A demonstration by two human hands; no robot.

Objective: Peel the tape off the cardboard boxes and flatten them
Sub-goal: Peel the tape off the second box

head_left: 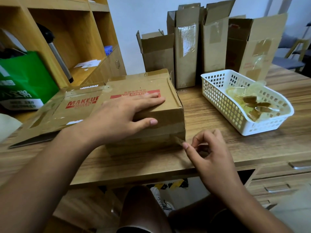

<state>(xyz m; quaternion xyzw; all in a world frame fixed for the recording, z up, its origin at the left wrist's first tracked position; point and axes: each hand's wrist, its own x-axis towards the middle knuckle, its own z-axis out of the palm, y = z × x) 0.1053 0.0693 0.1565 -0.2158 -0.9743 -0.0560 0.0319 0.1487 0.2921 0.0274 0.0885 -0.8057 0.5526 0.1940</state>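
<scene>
— So why is the left hand [122, 113] lying flat on the box [168, 115] rather than gripping it?
— To pin it, I'd say. The fingers are straight and spread across the top and the thumb reaches down over the front face. That weight should stop the box sliding on the table [210, 121] when the strip is pulled.
— And the right hand [210, 152]?
— It is low at the front right corner of the box, fingers curled, fingertips pinched together on the loose tape end [178, 140] that stands off the cardboard there. The rest of that strip looks stuck along the front face.
— Where does the box sit?
— Closed, near the table's front edge, right against a flattened box [67, 111] on its left. Whether it overlaps that one I cannot tell.
— Why is the white basket [217, 98] so close?
— It holds crumpled peeled tape [249, 102] and stands just to the right, so the pulling hand can likely drop each strip in without reaching far.
— And the tall boxes [185, 64]?
— They stand upright at the back with their flaps open and tape patches on their sides. I judge them to be waiting their turn.
— What are the risks?
— The strip may tear, or lift the paper surface with it. A slow pull, folded back along the face, seems wisest
</scene>
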